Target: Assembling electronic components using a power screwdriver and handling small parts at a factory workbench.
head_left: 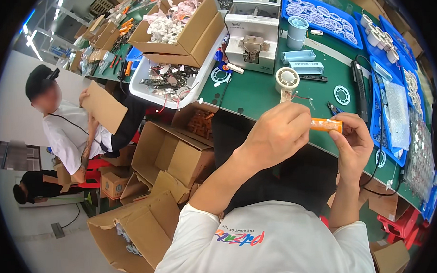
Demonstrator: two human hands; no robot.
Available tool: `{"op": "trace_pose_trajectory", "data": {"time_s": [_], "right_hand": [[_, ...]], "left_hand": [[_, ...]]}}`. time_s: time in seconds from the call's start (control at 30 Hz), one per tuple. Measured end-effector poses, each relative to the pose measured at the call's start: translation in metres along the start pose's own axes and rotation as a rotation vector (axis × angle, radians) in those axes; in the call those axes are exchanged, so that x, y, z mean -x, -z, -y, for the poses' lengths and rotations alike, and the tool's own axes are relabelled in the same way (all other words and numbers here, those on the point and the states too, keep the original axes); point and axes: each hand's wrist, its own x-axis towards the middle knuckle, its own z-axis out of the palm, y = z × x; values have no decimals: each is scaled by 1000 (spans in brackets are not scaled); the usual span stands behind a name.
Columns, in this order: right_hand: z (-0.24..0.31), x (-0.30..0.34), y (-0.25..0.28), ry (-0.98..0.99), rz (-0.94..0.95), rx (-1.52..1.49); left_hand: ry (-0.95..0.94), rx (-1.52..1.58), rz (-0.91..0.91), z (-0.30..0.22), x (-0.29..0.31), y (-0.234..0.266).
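Observation:
Above the near edge of the green table I hold an orange cylindrical battery [326, 125] lying sideways, with whitish marks on its wrap. My left hand [282, 129] is closed at its left end, the fingertips partly hidden behind the knuckles. My right hand [353, 139] pinches the right end between thumb and fingers. Just beyond my left hand stands a small cream fan part [287, 78] with a round slotted top and thin wires by its base. Beyond my right hand lie dark-handled pliers [334, 108] and a pale blue ring grille [341, 95].
A grey-white bench machine [253, 36] stands at the back, beside blue cylinders [297, 32] and light blue casings [306, 67]. Blue trays [322, 19] of rings line the right. A white bin [142, 91] and cardboard boxes [168, 150] are left. A seated person [66, 117] holds cardboard.

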Motion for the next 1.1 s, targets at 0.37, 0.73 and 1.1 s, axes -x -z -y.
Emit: {"op": "trace_pose_trajectory", "data": {"time_s": [0.37, 0.73, 1.1], "right_hand": [[1, -12, 13, 126, -222, 58], [3, -6, 20, 121, -162, 30], [0, -4, 27, 106, -192, 34]], "left_hand": [[308, 207, -162, -13, -12, 53], [328, -727, -316, 152, -83, 234], [369, -965, -62, 186, -92, 240]]}}
